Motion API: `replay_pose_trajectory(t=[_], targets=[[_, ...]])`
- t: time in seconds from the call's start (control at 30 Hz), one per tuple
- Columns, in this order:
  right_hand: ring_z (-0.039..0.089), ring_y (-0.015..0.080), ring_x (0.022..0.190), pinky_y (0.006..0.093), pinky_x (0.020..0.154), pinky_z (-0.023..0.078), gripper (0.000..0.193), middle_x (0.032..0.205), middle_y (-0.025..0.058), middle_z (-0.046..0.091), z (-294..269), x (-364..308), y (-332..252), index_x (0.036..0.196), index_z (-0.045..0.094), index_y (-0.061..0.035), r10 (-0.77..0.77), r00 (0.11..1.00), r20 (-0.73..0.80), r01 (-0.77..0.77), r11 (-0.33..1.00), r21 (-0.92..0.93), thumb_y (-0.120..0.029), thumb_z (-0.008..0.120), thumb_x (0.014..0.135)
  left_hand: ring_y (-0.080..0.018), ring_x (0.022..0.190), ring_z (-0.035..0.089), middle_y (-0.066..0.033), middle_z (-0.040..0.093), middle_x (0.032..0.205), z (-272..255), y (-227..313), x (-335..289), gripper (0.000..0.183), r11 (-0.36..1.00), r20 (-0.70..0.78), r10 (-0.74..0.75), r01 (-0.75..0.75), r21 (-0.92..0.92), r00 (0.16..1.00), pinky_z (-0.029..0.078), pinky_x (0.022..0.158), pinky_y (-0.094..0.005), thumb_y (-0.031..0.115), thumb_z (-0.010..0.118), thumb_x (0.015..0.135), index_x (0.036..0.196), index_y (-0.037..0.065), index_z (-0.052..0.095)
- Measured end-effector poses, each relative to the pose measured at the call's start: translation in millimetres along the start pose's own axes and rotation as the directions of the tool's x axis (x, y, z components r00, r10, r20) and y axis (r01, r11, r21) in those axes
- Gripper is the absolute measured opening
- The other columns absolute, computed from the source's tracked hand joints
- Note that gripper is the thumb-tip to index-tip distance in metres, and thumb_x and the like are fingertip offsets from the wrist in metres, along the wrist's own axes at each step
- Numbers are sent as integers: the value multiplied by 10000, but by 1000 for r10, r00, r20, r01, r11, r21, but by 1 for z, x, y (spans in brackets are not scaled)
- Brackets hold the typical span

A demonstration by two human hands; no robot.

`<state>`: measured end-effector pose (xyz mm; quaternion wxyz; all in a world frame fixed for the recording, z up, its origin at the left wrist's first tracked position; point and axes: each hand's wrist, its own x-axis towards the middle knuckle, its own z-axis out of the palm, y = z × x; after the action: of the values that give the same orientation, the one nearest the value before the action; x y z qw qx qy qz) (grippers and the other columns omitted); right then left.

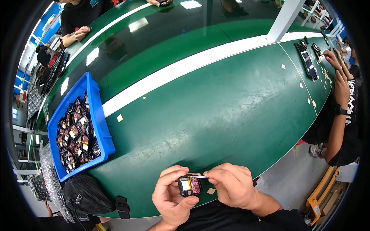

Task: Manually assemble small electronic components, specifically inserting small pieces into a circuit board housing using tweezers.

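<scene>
Near the table's front edge, my left hand [167, 194] grips a small black device housing [195, 186] by its sides. Its uncovered inside faces up, with a red circuit board, a white rectangular patch and a bit of yellow. My right hand [235, 185] is closed around thin metal tweezers [201, 177]. Their tips lie over the upper edge of the housing; whether they pinch anything is too small to tell. A small cream paper square [211, 191] lies on the table between the housing and my right hand.
A blue bin [106, 142] full of similar housings [75, 133] stands at the left. A black bag [86, 194] with a strap lies at the near left corner. A white post [286, 21] rises from the far divider. Co-workers' hands [341, 86] are at the right and far left.
</scene>
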<state>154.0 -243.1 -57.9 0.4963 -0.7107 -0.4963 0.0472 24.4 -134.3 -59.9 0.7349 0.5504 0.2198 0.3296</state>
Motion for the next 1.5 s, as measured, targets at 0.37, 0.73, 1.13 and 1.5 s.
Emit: replay_pose_trajectory(t=[0.37, 0.73, 1.13, 1.5], targets=[[645, 200, 607, 294, 504, 516, 273, 787, 84, 643, -1, 0, -1, 965, 648, 13, 10, 1000, 19, -10, 1000, -4, 62, 713, 705, -270, 1088, 634, -199, 509, 1260, -1, -3, -1, 664, 1000, 34, 21, -21, -15, 999, 561, 942, -367, 209, 870, 754, 1235, -75, 511], [658, 196, 628, 293, 516, 527, 361, 804, 67, 648, 0, -2, 0, 986, 657, 2, 14, 999, 34, -13, 999, -31, 57, 695, 632, -306, 1076, 649, -184, 507, 1254, -1, -5, -2, 653, 1000, 24, 15, -15, -10, 1000, 573, 926, -378, 180, 869, 750, 1237, -83, 521], [600, 188, 561, 272, 503, 464, 82, 725, 97, 652, -6, 2, -4, 901, 622, 4, 120, 993, -23, -115, 981, 154, -69, 645, 929, -279, 1063, 622, -163, 529, 1196, -15, 11, 6, 631, 991, -54, 85, -90, -96, 995, 540, 942, -429, 186, 882, 741, 1216, -25, 523], [600, 189, 574, 270, 513, 462, 129, 744, 105, 658, -5, -1, -4, 907, 615, 6, 86, 996, -24, -81, 981, 176, -113, 627, 955, -169, 1002, 584, -100, 556, 1164, -99, 94, 62, 462, 786, -288, 484, -267, 557, 826, 490, 839, -275, 7, 753, 838, 1237, -11, 520]])
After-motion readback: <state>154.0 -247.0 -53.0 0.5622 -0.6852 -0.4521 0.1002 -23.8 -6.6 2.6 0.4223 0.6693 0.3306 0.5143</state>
